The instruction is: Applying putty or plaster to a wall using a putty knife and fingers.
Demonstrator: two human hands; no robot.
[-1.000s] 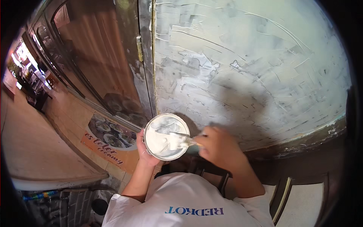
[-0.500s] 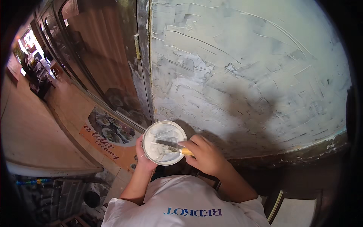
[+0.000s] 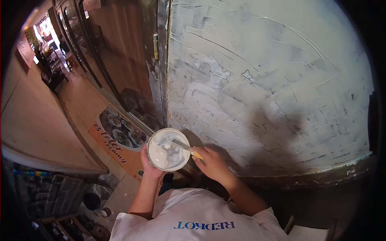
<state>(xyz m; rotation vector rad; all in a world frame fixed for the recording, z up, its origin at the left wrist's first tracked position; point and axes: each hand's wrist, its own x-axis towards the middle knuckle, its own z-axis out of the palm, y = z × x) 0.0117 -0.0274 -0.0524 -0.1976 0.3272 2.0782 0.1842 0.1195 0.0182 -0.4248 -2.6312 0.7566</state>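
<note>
My left hand (image 3: 149,165) grips a round white tub (image 3: 151,159) from its left side and holds it up in front of my chest. Wet, off-white filler paste (image 3: 160,156) coats the inside of the tub. In my right hand (image 3: 213,162) is a putty knife (image 3: 196,155) with a yellow handle, the fingers closed round it. Its metal blade reaches over the rim into the tub and lies against the paste. Just beyond stands a wall (image 3: 257,80) smeared with pale, streaky filler, and my shadow falls on it.
Left of the wall is a dark door frame (image 3: 161,60) with glass panels and a brown curtain (image 3: 116,44). An orange printed banner (image 3: 116,148) lies on the tiled floor. A black bucket (image 3: 92,201) stands at lower left. Dark trim (image 3: 321,174) runs under the wall.
The tub has shifted slightly left in view. The knife blade has moved from the tub's middle toward its upper right, its handle now tilted more. My view has turned a little left.
</note>
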